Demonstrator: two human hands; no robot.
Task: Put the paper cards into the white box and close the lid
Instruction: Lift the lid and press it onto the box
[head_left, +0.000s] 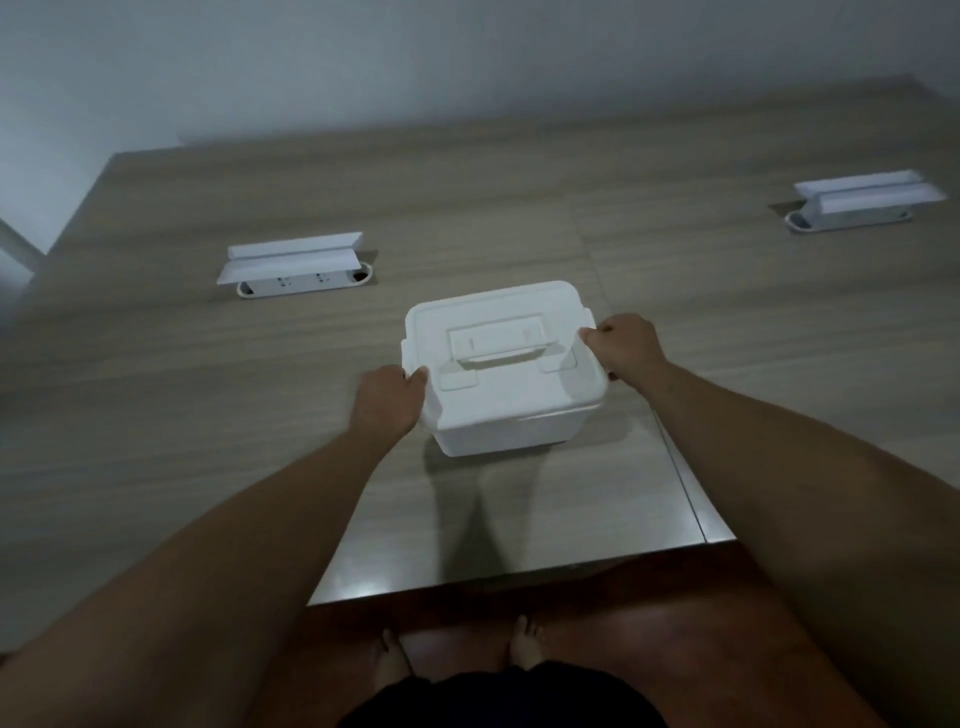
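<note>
white box (506, 415) near the table (208, 415) front edge, lid (498, 343) on top, long axis running left to right. left hand (387, 402) clamped on the lid's left end, right hand (626, 349) on its right end, equally near. no paper cards visible; probably inside. latches likely next.
</note>
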